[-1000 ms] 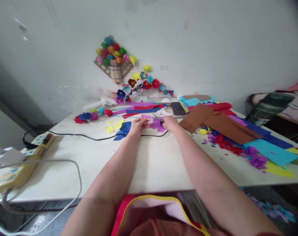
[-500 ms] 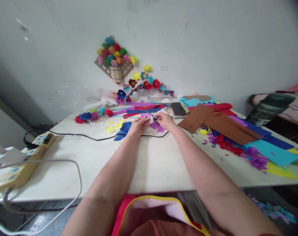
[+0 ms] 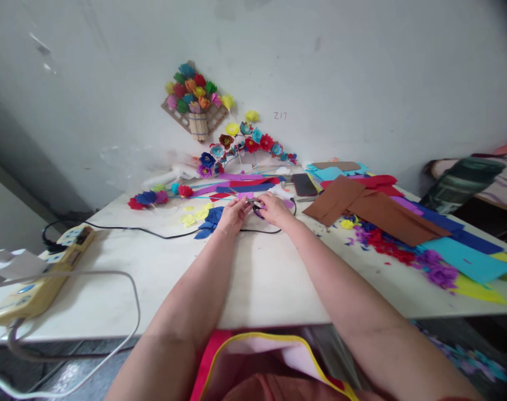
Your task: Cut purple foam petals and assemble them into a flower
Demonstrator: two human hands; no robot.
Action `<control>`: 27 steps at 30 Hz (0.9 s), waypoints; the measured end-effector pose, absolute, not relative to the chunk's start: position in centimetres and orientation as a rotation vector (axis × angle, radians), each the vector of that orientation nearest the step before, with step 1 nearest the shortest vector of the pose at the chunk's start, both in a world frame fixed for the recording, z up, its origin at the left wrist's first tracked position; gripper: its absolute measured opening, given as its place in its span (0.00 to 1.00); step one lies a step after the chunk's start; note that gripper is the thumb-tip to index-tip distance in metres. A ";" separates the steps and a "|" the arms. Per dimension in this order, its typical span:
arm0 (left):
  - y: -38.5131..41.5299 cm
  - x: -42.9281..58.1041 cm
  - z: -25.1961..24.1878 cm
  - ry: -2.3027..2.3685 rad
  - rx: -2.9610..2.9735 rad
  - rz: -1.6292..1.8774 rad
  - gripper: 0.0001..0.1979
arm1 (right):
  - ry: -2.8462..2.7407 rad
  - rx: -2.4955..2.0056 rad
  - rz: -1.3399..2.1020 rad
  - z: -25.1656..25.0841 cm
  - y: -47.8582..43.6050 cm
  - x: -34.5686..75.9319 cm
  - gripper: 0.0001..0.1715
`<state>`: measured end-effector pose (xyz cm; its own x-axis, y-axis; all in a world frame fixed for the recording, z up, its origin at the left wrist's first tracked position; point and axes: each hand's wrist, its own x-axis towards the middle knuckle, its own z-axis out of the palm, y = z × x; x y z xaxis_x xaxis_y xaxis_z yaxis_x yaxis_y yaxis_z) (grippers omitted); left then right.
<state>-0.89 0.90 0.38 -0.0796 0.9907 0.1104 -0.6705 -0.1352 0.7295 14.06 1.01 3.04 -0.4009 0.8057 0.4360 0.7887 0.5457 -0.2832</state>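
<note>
While the left hand (image 3: 235,214) pinches a purple scrap (image 3: 244,196) and the right hand's (image 3: 273,208) grip clamps scissors (image 3: 257,207), many flowers (image 3: 245,143) lie finished. Uncut sheets (image 3: 374,209) suggest plenty remains.

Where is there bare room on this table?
Bare table runs between the forearms to the front edge, and left of the left arm between black cable and power strip. Crowded: coloured sheets and scraps on the right, flowers and strips along the wall.

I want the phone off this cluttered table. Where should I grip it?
Probably take the phone from above, pinching its long edges: it lies flat, hemmed by coloured strips on one side and the brown sheet on the other.
</note>
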 end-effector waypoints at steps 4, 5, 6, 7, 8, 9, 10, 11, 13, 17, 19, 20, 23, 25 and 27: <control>0.9 -0.9 0.4 0.608 0.718 1.595 0.11 | -2.310 -1.413 -0.095 3.8 0.0 13.8 0.23; 0.9 -0.9 0.4 0.610 0.721 1.594 0.11 | -2.321 -1.440 -0.132 4.0 -0.1 13.7 0.23; 0.9 -0.9 0.4 0.611 0.725 1.591 0.11 | -2.332 -1.463 -0.170 4.2 -0.3 13.7 0.23; 0.8 -0.9 0.4 0.613 0.729 1.586 0.10 | -2.342 -1.480 -0.205 4.3 -0.4 13.6 0.24; 0.8 -0.8 0.4 0.615 0.735 1.580 0.10 | -2.353 -1.492 -0.233 4.4 -0.4 13.6 0.24; 0.7 -0.8 0.5 0.619 0.744 1.571 0.10 | -2.364 -1.499 -0.252 4.4 -0.5 13.6 0.23; 0.7 -0.8 0.5 0.625 0.755 1.559 0.10 | -2.373 -1.503 -0.260 4.4 -0.5 13.6 0.23; 0.6 -0.7 0.5 0.630 0.767 1.545 0.10 | -2.377 -1.503 -0.257 4.4 -0.5 13.7 0.22; 0.4 -0.7 0.6 0.632 0.787 1.520 0.10 | -2.368 -1.501 -0.221 4.3 -0.4 13.8 0.21; 0.3 -0.8 0.7 0.643 0.777 1.523 0.11 | -2.231 -1.530 -0.087 3.9 0.2 14.2 0.19; 0.3 -0.9 0.7 0.673 0.747 1.557 0.12 | -2.123 -1.569 0.018 3.7 0.8 14.5 0.14; 0.3 -1.0 0.7 0.686 0.734 1.576 0.13 | -2.079 -1.560 0.097 3.5 1.1 14.6 0.12; 0.4 -1.2 0.7 0.712 0.717 1.614 0.12 | -1.963 -1.475 0.452 3.3 1.8 15.0 0.08; 0.4 -1.2 0.7 0.727 0.713 1.619 0.12 | -1.862 -1.408 0.732 3.3 1.8 15.2 0.08; 0.4 -1.2 0.8 0.741 0.705 1.615 0.11 | -1.769 -1.361 0.961 3.6 1.6 15.3 0.09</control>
<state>-1.19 0.40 0.78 -0.1526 0.9870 0.0505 -0.6053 -0.1337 0.7847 15.34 1.60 3.55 -0.2060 0.9748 0.0861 0.4586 0.1739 -0.8715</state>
